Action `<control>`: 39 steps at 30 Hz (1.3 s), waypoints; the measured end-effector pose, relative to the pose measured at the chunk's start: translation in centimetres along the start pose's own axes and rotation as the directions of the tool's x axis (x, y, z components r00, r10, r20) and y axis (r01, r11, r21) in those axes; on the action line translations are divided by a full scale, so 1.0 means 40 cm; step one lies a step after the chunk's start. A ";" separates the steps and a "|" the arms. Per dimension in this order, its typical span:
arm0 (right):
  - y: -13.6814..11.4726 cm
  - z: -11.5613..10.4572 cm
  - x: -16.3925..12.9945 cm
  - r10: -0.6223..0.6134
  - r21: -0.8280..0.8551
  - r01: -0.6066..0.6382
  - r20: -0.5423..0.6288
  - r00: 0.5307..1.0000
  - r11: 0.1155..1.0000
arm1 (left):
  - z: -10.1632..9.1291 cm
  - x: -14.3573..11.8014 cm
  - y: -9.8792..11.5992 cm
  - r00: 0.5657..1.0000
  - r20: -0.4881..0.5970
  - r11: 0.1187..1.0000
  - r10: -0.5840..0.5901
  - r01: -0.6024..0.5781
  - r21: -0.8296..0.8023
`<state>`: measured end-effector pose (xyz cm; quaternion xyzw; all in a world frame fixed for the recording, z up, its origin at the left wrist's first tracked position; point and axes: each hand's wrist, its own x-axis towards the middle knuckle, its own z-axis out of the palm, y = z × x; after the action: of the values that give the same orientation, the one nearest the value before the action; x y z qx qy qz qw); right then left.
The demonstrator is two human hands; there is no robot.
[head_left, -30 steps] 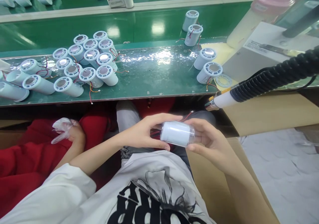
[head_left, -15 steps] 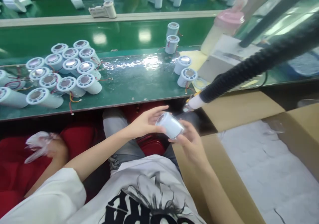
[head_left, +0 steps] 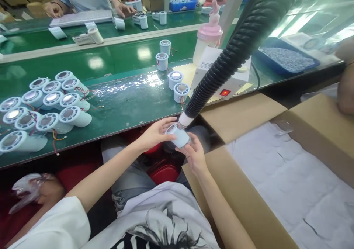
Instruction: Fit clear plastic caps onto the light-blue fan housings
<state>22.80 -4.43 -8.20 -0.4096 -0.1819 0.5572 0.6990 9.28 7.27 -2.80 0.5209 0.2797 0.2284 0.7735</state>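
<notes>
A light-blue cylindrical housing (head_left: 180, 137) with a clear film or cap at its lower end is held between both my hands, tilted. My left hand (head_left: 155, 134) grips its upper left end with thumb and fingers. Its lower right end rests in the fingers of my right hand (head_left: 195, 155). Right above the housing, the white tip (head_left: 186, 119) of a black corrugated hose (head_left: 212, 83) meets its upper edge; whether they touch I cannot tell. Several similar housings (head_left: 74, 116) with thin coloured wires stand on the green bench to the left, and more (head_left: 181, 92) stand near the hose.
An open cardboard box (head_left: 249, 201) lined with white sheeting lies at my right. Behind the hose are a grey device (head_left: 225, 83) with a lit red switch and a pink-lidded bottle (head_left: 209, 35). A co-worker's hand (head_left: 49, 190) holds clear plastic at the left. Other people sit across the bench.
The housing in my hands has come up to the hose tip, where before there was a gap. My view has swung up and to the right.
</notes>
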 end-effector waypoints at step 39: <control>-0.176 0.060 -0.136 0.012 -0.661 0.395 0.522 0.853 0.639 | 0.005 -0.253 0.043 0.958 0.227 0.929 0.172 -0.235 0.286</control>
<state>23.84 -8.88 -0.20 -0.4857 -0.6053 0.4351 0.4565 1.81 1.23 0.82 0.6821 0.1778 0.2079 0.6782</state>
